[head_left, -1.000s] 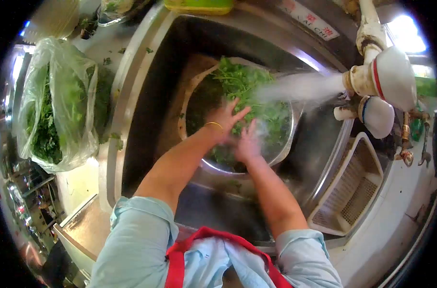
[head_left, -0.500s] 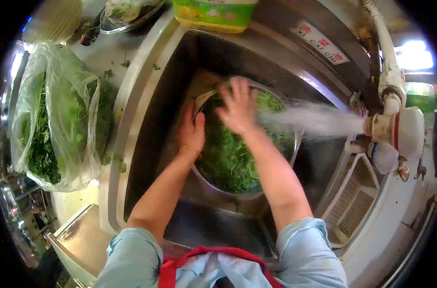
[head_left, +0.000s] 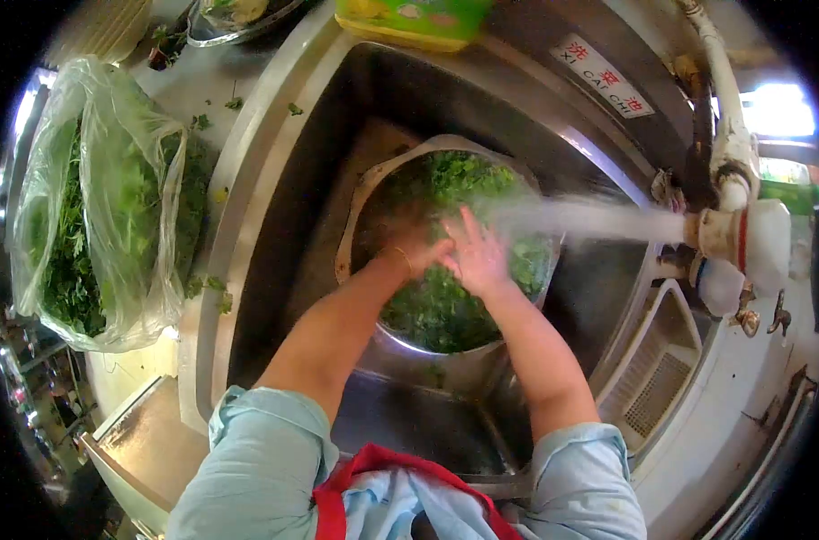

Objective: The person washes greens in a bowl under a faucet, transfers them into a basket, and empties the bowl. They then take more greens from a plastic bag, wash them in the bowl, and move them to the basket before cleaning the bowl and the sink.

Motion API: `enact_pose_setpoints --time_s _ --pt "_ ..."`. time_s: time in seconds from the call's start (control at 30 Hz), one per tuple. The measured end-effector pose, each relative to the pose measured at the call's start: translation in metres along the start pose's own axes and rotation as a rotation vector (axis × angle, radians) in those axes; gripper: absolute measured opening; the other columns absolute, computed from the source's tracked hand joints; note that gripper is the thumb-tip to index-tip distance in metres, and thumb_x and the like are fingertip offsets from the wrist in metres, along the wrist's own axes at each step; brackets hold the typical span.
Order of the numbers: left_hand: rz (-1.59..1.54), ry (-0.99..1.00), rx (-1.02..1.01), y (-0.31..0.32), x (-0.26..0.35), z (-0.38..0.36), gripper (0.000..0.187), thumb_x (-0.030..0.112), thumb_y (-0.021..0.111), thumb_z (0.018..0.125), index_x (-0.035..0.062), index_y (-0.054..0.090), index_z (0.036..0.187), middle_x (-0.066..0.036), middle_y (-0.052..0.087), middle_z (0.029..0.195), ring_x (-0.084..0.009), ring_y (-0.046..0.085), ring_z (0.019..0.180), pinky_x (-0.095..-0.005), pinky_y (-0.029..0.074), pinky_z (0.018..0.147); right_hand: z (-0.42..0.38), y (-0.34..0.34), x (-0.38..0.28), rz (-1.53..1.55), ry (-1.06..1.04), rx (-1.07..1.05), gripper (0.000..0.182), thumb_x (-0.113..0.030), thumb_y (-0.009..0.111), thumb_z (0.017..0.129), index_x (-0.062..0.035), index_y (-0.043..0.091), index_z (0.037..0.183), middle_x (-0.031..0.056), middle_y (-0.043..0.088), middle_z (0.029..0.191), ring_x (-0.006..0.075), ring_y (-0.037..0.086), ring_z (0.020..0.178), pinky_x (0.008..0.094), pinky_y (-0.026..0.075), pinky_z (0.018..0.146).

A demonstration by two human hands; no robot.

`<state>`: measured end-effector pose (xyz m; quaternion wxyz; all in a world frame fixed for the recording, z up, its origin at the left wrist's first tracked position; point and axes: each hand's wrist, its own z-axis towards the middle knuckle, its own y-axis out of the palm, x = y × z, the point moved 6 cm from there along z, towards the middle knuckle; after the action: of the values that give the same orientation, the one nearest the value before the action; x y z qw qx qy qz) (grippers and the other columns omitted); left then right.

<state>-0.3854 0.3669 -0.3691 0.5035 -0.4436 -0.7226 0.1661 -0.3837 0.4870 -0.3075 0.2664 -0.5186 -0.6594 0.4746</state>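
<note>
1. Head view: your left hand [head_left: 412, 251] just left the bowl [head_left: 413, 346] rim, so both hands are in the greens [head_left: 447, 313] now.
2. Right hand [head_left: 481, 259] is spread; left's too blurry to tell.
3. Greens hug the bowl's right and near edges.

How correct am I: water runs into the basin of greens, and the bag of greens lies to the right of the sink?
Wrong side: the head view shows the bag of greens left of the sink; water does run into the basin.
</note>
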Motion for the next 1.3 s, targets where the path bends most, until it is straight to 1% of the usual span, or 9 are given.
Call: enact_pose_setpoints --time_s 0.13,0.27,0.33,0.4,0.53,0.7,0.9,1.1,1.3 --pt "-0.178 0.026 0.008 -0.04 0.001 -0.023 0.06 0.045 0.056 0.083 0.0124 0.047 0.132 -0.018 0.038 0.139 -0.0333 0.037 0.127 -0.042 0.03 0.105 -0.015 -0.028 -0.003 0.011 -0.089 0.189 0.064 -0.041 0.06 0.083 -0.0278 0.034 0.14 0.0109 0.028 0.147 0.0429 0.042 0.12 0.0568 0.035 0.097" --pt "-0.534 0.211 0.572 -0.064 -0.022 -0.023 0.053 0.033 0.059 0.084 0.0134 0.048 0.132 -0.017 0.046 0.132 -0.033 0.043 0.121 -0.0378 0.032 0.103 -0.02 -0.01 0.095 0.877 0.446 0.442 0.049 -0.033 0.057 0.086 -0.0015 0.051 0.122 0.0185 0.053 0.123 0.0327 0.051 0.109 0.0424 0.039 0.096" --pt "-0.842 0.054 0.394 -0.058 -0.017 0.014 0.057 0.041 0.055 0.088 0.0106 0.044 0.135 -0.013 0.045 0.135 -0.0298 0.041 0.124 -0.036 0.031 0.103 0.017 0.02 0.133 1.126 0.669 0.595 0.051 -0.045 0.044 0.091 -0.0005 0.059 0.112 0.0196 0.058 0.113 0.0304 0.056 0.1 0.0427 0.043 0.086" --pt "-1.07 -0.063 0.153 -0.047 -0.007 0.055 0.062 0.046 0.053 0.089 0.0077 0.042 0.136 -0.012 0.043 0.138 -0.0272 0.038 0.128 -0.0353 0.031 0.104 0.053 -0.017 0.108 0.642 0.654 0.301 0.053 -0.047 0.042 0.092 -0.0006 0.06 0.11 0.0197 0.061 0.108 0.0291 0.059 0.093 0.0424 0.044 0.082" --pt "-0.818 -0.286 -0.077 -0.041 0.012 0.074 0.074 0.058 0.052 0.085 0.0021 0.043 0.133 -0.015 0.051 0.13 -0.0265 0.05 0.118 -0.0355 0.042 0.094 0.097 0.009 0.078 0.691 0.502 -0.28 0.071 -0.053 0.04 0.09 0.005 0.042 0.131 0.0246 0.037 0.14 0.0356 0.035 0.131 0.0409 0.026 0.108" --pt "-1.16 -0.002 0.12 -0.084 0.037 0.014 0.039 0.031 0.077 0.067 0.004 0.067 0.093 -0.013 0.061 0.109 -0.0253 0.058 0.099 -0.0371 0.047 0.083 0.031 -0.034 0.075 0.73 0.378 0.078 0.06 -0.043 0.056 0.083 -0.0034 0.05 0.127 0.024 0.045 0.133 0.038 0.041 0.124 0.0455 0.035 0.101" --pt "-0.019 0.671 0.374 -0.092 0.081 -0.099 0.061 0.03 0.079 0.056 0.017 0.061 0.112 -0.014 0.052 0.119 -0.0343 0.041 0.118 -0.0542 0.032 0.099 -0.09 -0.046 0.045 0.799 0.119 0.69 0.062 -0.025 0.07 0.066 -0.0049 0.05 0.12 0.0188 0.049 0.122 0.0329 0.049 0.111 0.0422 0.035 0.101" --pt "0.312 0.314 -0.118 -0.004 0.046 -0.075 0.083 0.044 0.075 0.065 0.0192 0.04 0.136 -0.016 0.027 0.143 -0.04 0.02 0.133 -0.0626 0.018 0.106 -0.059 -0.018 0.004 0.308 0.052 0.57 0.073 -0.034 0.073 0.068 -0.0075 0.044 0.13 0.0199 0.031 0.137 0.0428 0.035 0.123 0.0501 0.031 0.103" --pt "0.466 0.1 -0.262 0.032 0.016 -0.01 0.08 0.027 0.072 0.068 0.007 0.037 0.137 -0.018 0.025 0.145 -0.0371 0.022 0.135 -0.0533 0.024 0.108 -0.003 0.017 0.014 0.25 0.242 0.265 0.066 -0.033 0.066 0.076 -0.008 0.044 0.132 0.0182 0.03 0.141 0.0397 0.031 0.127 0.0528 0.027 0.103"
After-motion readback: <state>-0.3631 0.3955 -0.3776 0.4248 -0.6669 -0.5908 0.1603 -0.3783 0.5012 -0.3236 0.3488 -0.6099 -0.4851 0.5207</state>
